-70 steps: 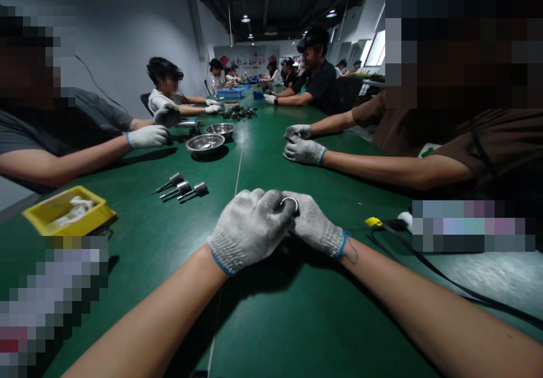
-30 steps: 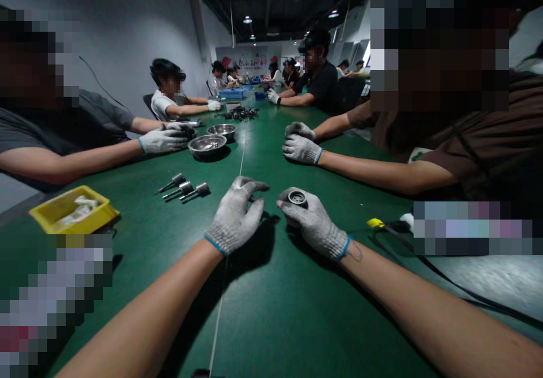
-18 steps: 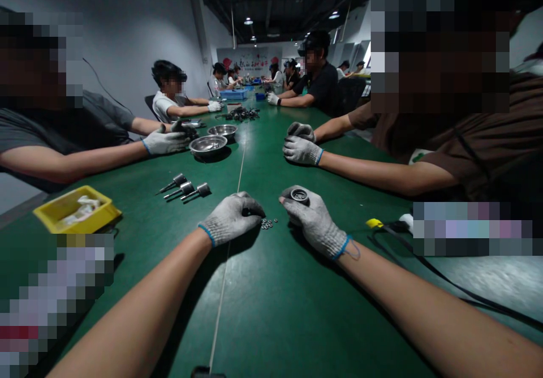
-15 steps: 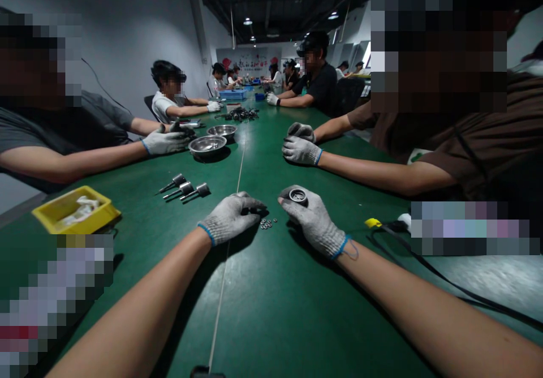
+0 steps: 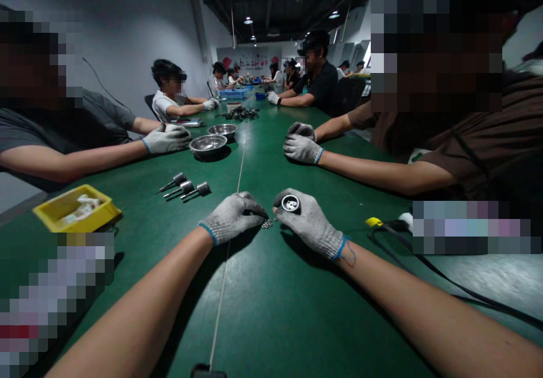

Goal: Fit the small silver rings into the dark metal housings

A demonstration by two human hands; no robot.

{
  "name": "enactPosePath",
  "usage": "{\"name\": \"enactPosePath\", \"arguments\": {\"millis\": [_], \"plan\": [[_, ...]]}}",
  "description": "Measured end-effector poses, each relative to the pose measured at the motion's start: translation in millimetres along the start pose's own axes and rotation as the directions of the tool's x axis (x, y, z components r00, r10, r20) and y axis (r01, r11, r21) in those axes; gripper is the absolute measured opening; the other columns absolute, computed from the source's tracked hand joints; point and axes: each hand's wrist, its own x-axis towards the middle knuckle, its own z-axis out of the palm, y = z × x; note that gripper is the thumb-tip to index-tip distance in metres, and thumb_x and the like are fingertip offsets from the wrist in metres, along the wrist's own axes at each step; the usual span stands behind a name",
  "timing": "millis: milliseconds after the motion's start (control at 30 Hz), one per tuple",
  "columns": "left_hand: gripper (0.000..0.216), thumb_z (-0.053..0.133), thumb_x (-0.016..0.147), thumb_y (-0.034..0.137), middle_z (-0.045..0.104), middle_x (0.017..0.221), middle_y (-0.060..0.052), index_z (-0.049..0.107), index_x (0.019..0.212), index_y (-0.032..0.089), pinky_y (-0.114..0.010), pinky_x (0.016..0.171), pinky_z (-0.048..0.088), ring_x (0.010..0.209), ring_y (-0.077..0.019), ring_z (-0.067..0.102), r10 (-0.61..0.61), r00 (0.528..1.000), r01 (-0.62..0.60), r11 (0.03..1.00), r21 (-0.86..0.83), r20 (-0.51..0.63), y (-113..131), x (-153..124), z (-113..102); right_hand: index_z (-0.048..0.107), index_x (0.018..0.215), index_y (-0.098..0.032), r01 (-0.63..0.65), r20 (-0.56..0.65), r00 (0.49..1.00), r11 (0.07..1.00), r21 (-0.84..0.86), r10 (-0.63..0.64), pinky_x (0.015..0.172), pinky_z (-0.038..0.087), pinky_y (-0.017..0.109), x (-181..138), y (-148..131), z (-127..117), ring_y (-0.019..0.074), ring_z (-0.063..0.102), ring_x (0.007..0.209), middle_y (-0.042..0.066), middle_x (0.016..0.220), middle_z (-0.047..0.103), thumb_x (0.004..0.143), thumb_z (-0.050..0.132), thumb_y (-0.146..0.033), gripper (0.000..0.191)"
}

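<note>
My right hand [image 5: 314, 224], in a grey-white knit glove with a blue cuff, is closed around a small round metal cup [image 5: 291, 203]. The cup's open top faces up, and several small pale pieces lie inside. On the green table just left of it is a cluster of tiny metal rings [image 5: 266, 224]. My left hand [image 5: 233, 218], gloved the same way, rests beside them with thumb and forefinger brought together at the rings' edge. Whether a ring is between those fingertips cannot be made out.
Metal cylinders with thin shafts [image 5: 185, 187] lie left of my left hand. Farther left stands a yellow bin [image 5: 106, 218] with white items. Metal bowls [image 5: 208, 145] sit ahead, near co-workers' gloved hands. Black cables [image 5: 428, 273] run along the right.
My left thumb and forefinger have closed down toward the rings. My right hand has moved slightly left with the cup, tilting its mouth more toward me. The left co-worker's hands have shifted.
</note>
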Motion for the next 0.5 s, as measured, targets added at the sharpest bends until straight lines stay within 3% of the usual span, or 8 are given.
{"name": "enactPosePath", "arguments": {"millis": [333, 433, 500], "plan": [[0.012, 0.072, 0.088, 0.025, 0.077, 0.092, -0.004, 0.083, 0.092, 0.021, -0.033, 0.089, 0.056, 0.088, -0.0194, 0.071, -0.014, 1.000, 0.015, 0.999, 0.049, -0.021, 6, -1, 3, 0.065, 0.083, -0.019, -0.002, 0.040, 0.999, 0.999, -0.032, 0.003, 0.065, 0.050, 0.028, -1, -2, 0, 0.0160, 0.062, 0.070, 0.002, 0.077, 0.069, 0.079, 0.068, -0.031, 0.013], [0.012, 0.070, 0.089, 0.024, 0.075, 0.089, -0.004, 0.082, 0.088, 0.021, -0.032, 0.087, 0.056, 0.087, -0.0188, 0.070, -0.046, 0.994, 0.049, 0.998, 0.027, -0.103, 9, -1, 3, 0.065, 0.085, -0.019, -0.002, 0.043, 0.999, 0.999, -0.032, 0.003, 0.067, 0.050, 0.028, -1, -1, 0, 0.0165, 0.062, 0.072, 0.002, 0.080, 0.070, 0.079, 0.068, -0.031, 0.013], [0.012, 0.070, 0.089, 0.024, 0.075, 0.088, -0.003, 0.082, 0.087, 0.021, -0.033, 0.087, 0.057, 0.086, -0.0189, 0.070, -0.064, 0.974, 0.065, 0.998, -0.003, -0.217, 14, -1, 3, 0.065, 0.086, -0.020, -0.003, 0.045, 0.999, 1.000, -0.028, 0.005, 0.068, 0.050, 0.029, -1, -1, 0, 0.0168, 0.062, 0.073, 0.002, 0.081, 0.070, 0.079, 0.068, -0.030, 0.013]]}}
